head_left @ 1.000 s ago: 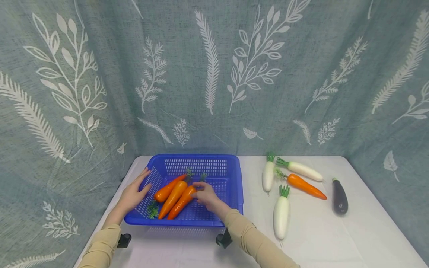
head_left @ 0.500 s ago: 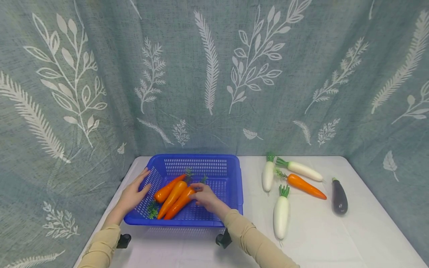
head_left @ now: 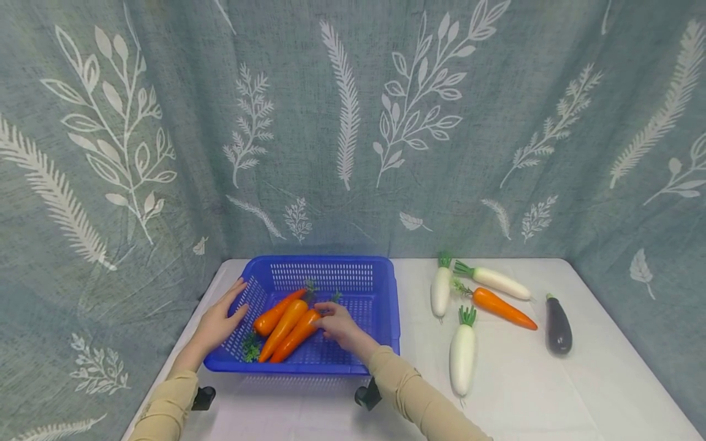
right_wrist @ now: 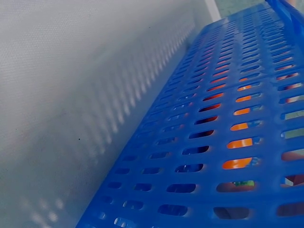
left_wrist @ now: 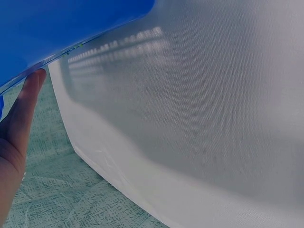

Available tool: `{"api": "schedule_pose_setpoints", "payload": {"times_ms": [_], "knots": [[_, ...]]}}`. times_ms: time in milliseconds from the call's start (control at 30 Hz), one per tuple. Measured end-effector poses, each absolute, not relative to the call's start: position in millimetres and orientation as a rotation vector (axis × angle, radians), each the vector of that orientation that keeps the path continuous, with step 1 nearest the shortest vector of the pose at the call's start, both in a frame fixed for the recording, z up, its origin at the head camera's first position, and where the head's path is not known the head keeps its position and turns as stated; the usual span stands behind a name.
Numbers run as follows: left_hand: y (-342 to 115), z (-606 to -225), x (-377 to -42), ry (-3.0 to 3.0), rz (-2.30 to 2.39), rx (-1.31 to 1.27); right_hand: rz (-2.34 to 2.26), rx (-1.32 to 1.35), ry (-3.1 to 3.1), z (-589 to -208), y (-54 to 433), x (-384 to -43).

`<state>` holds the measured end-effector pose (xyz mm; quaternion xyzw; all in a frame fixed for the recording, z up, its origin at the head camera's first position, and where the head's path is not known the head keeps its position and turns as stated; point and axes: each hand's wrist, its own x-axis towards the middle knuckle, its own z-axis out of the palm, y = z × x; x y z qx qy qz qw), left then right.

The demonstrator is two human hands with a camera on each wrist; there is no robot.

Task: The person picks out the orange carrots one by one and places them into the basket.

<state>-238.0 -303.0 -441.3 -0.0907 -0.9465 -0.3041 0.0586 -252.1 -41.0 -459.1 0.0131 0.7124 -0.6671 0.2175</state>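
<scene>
The grip of the right hand (head_left: 339, 324) lies inside the blue basket (head_left: 298, 369): finger and thumb are bent about the thick upper end of the outer carrot (head_left: 296, 336) and appear to pinch it, though the fingertips are partly hidden. The left hand (head_left: 216, 323) rests on the basket's left rim with its fingers straight, probably steadying it.

Compared with a second ago, the pointed end of the outer carrot has swung slightly toward the basket's left side and now lies just beside the middle carrot (head_left: 283, 331). This suggests a small correction of position: together with the left carrot (head_left: 280, 310), the three form a closer group in the basket's left half.

To the right of the basket, apart from it, lie three white radishes (head_left: 463, 360), a loose carrot (head_left: 501, 306) among them and, farthest from the basket, an eggplant (head_left: 559, 324) — all five outside its rim. The white worktop (head_left: 518, 383) carries everything, extending well past the basket's right side; beyond the basket's far rim hangs a grey-green curtain (head_left: 364, 223) printed with pale leaves — it also encloses both sides.
</scene>
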Motion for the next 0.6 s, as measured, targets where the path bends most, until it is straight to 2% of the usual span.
{"api": "schedule_pose_setpoints", "payload": {"times_ms": [600], "knots": [[-303.7,-445.1,-237.2,-2.852,-0.928,-0.279,-1.854,0.006,2.023,-457.5,-40.6,-249.5]]}}
